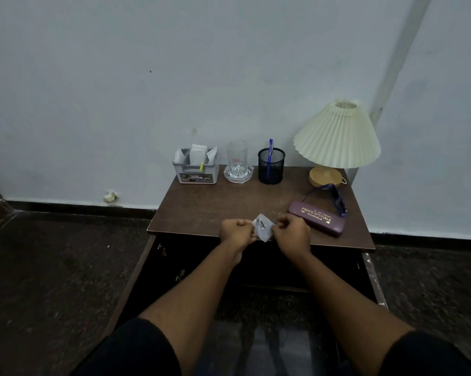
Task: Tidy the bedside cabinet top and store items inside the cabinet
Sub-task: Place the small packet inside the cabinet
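Pinching small clear packet [262,227] between left hand [235,232] and right hand [292,234], centre frame, at cabinet top [215,210] front edge. Spectacle case [317,218], sunglasses [338,199] unstored at right; roughly midway, judging.

Head view, down over cabinet top [215,207]

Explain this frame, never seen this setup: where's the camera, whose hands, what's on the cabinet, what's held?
No robot here: one wide-angle camera worn on a person's head looks down at their bare hands. The left hand and right hand together pinch a small pale packet above the front edge of the brown cabinet top. On it: a grey organiser box, a glass on a glass dish, a mesh pen cup with a blue pen, a lamp, sunglasses and a purple spectacle case.
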{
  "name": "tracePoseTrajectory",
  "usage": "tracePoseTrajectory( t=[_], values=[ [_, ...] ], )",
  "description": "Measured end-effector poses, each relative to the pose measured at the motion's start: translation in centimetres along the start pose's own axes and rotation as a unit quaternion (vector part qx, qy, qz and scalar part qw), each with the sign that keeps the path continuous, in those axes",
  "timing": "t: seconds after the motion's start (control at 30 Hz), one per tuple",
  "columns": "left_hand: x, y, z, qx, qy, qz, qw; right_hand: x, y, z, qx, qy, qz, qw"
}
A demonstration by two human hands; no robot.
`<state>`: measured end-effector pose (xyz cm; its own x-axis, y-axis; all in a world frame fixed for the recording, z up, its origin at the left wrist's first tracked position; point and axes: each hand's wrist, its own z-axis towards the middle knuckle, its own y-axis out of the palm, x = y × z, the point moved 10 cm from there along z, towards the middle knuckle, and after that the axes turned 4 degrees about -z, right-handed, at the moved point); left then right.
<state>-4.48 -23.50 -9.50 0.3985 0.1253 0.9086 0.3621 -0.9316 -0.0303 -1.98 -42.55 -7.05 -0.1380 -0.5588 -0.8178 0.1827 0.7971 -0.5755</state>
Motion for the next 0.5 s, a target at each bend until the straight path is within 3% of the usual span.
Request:
tracePoseTrajectory(
  t=[0.2, 0.5],
  values=[
    [-1.7, -1.7, -2.6, -0.03, -0.027, -0.054, 0.998, 1.3, 1.1, -2.7, -0.034, 0.062, 0.137, 0.988],
    [-5.7, -4.7, -4.8, 0.005, -0.06, -0.019, 0.998, 4.0, 2.9, -7.4, -0.125, 0.142, 0.187, 0.964]
  ],
)
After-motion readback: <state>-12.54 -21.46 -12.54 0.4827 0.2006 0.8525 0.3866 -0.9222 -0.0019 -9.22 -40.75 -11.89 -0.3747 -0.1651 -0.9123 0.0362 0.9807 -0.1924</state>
